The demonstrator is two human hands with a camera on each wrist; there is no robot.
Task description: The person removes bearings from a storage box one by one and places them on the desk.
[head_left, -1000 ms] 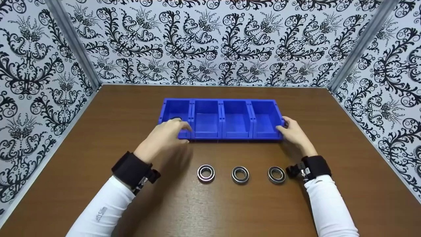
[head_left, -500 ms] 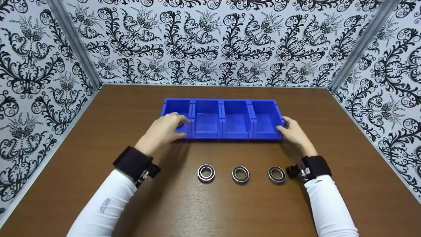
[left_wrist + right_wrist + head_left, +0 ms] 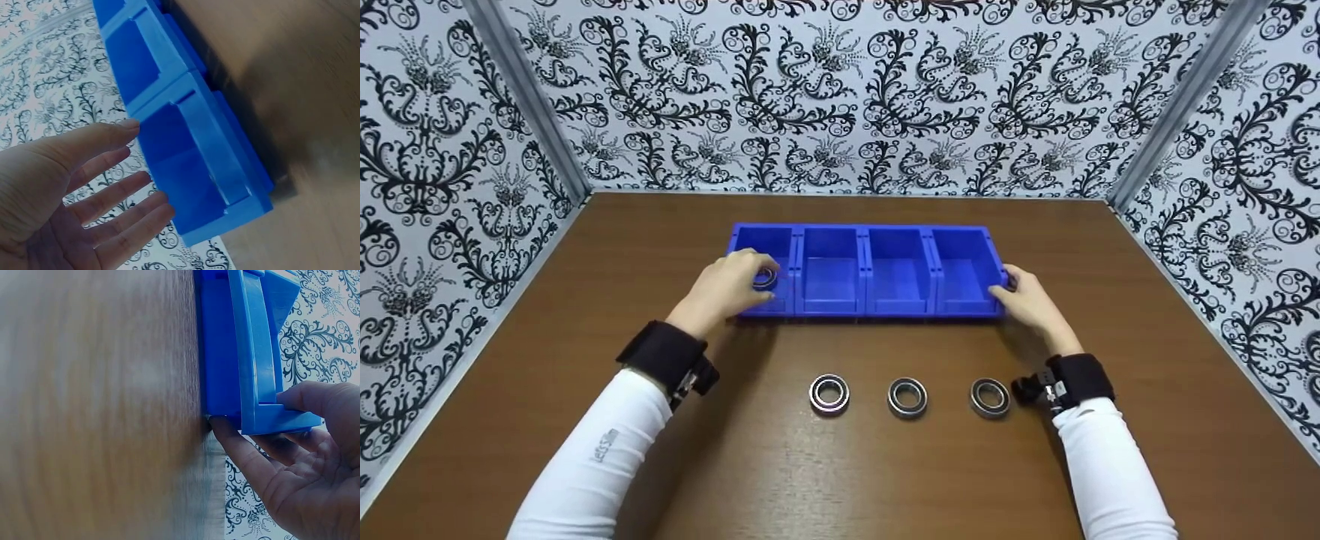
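A blue four-bay storage bin (image 3: 829, 307) stands on the table. A ball bearing (image 3: 765, 287) lies in its leftmost compartment, partly behind my left hand (image 3: 724, 286). That hand hovers over the compartment's left front side with nothing in it; in the left wrist view its fingers are extended and apart. My right hand (image 3: 1033, 306) grips the bin's right end wall, thumb on the inner side and fingers outside and beneath, as the right wrist view shows. In front of the bin lie three more bearings in a row: left bearing (image 3: 815, 395), middle bearing (image 3: 893, 398) and right bearing (image 3: 976, 398).
The brown wooden table (image 3: 885, 480) reaches back to a patterned wall (image 3: 840, 97). Side panels with grey corner posts enclose it left and right. The three other compartments hold nothing visible.
My left hand has drawn back to the left from the leftmost compartment, uncovering the bearing inside. The right hand keeps its grip on the bin's right end, and the three loose bearings have not moved.
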